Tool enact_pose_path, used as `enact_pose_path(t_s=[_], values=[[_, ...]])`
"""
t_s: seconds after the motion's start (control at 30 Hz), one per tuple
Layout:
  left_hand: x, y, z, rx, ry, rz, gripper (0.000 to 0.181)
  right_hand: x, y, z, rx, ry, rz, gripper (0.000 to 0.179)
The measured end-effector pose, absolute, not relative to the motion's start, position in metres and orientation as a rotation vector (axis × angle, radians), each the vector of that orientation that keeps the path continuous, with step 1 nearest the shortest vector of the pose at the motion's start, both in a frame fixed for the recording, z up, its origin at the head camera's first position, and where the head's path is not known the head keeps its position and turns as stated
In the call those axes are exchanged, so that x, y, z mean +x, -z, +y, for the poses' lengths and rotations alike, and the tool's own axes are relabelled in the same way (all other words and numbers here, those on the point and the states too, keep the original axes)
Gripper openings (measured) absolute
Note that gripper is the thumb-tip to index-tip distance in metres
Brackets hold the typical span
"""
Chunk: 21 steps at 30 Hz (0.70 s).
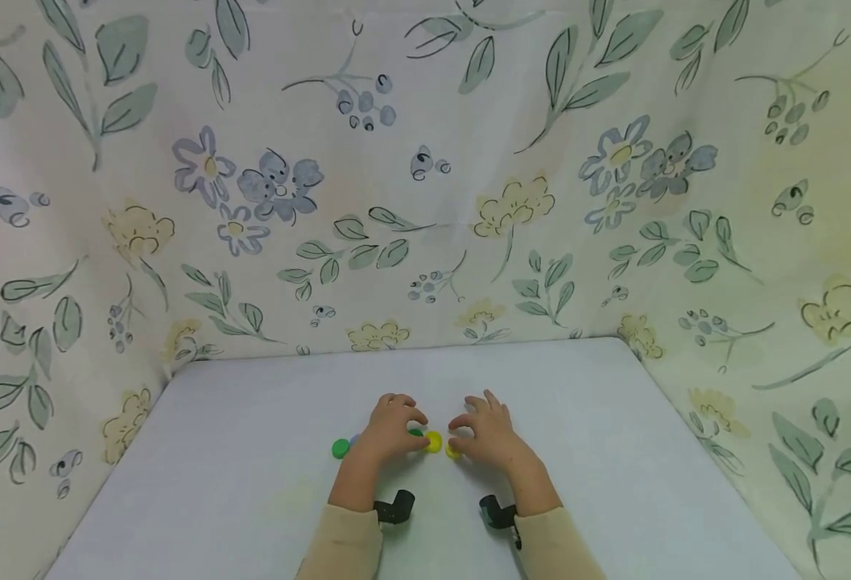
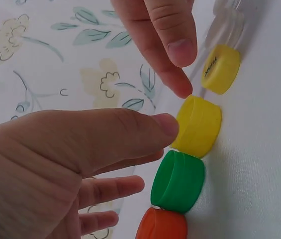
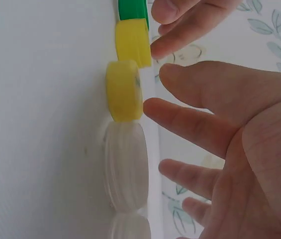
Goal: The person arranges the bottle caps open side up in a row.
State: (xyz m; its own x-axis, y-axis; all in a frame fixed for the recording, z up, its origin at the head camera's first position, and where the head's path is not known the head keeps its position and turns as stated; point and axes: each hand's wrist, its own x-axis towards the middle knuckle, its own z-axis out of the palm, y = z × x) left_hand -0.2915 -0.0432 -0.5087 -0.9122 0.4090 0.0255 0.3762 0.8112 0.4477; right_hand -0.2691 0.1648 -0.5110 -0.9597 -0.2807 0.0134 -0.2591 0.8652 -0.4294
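Bottle caps lie in a row on the white table, partly hidden by my hands in the head view. My left hand (image 1: 390,428) is bent over the row, its thumb tip at the rim of a hollow yellow cap (image 2: 201,127); whether they touch I cannot tell. Beside that cap are a green cap (image 2: 180,181) and an orange cap (image 2: 162,225). My right hand (image 1: 492,433) hovers with fingers spread, index fingertip close to a smaller yellow cap (image 3: 124,91) with dark writing on it. Clear caps (image 3: 127,167) follow it in the row. Neither hand grips anything.
At the row's left end lie another green cap (image 1: 340,449) and a blue cap (image 1: 355,440). The white table (image 1: 237,483) reaches back to a floral cloth (image 1: 396,177) hanging behind and at both sides. Black wrist cameras (image 1: 396,507) stick out inward from both sleeves.
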Motion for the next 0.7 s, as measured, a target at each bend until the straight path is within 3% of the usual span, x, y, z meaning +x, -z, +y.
enact_pose_path(t_s=[0.33, 0.7], values=[[-0.292, 0.509, -0.042, 0.705, -0.719, 2.915, 0.018, -0.269, 0.509, 0.152, -0.607, 0.685, 3.030, 0.018], [-0.293, 0.512, -0.040, 0.673, -0.706, 2.889, 0.018, -0.264, 0.509, 0.145, -0.539, 0.664, 3.069, 0.016]])
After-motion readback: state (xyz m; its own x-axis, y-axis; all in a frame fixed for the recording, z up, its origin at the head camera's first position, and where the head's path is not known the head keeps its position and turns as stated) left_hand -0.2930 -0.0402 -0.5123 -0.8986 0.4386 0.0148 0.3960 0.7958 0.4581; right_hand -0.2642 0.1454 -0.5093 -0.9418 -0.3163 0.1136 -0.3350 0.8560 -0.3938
